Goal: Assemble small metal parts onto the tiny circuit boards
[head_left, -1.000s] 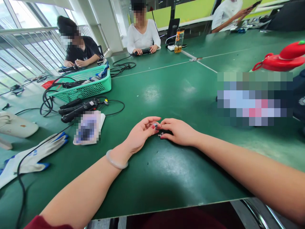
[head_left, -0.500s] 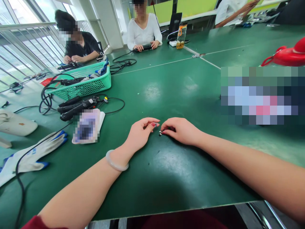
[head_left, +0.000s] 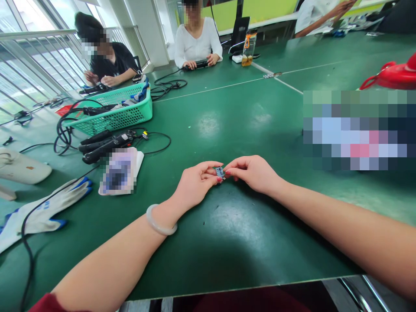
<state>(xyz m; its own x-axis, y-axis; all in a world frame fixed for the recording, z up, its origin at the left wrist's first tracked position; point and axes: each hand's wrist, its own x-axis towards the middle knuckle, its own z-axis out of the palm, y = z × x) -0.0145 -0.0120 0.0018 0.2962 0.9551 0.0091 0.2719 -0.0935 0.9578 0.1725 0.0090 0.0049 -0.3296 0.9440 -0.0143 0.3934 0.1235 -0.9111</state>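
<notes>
My left hand [head_left: 195,184], with a pale bangle on its wrist, pinches a small bluish-grey circuit board [head_left: 220,172] between thumb and fingers above the green table [head_left: 182,264]. At the right edge of that board, my right hand [head_left: 255,172] has its thumb and index fingertip pressed together. Whatever lies between these right fingertips is too small and covered to make out.
On the left lie white-and-blue work gloves [head_left: 58,206], a blurred pale packet [head_left: 118,171] and black corded tools [head_left: 107,145]. Behind them stands a green basket [head_left: 120,117] of tools. Co-workers sit across the table; a bottle [head_left: 248,50] stands near one. A red object [head_left: 393,76] is at right.
My hands have come together. The board in my left hand has turned its face into view. The small metallic piece seen at my right fingertips before is now at the board or hidden.
</notes>
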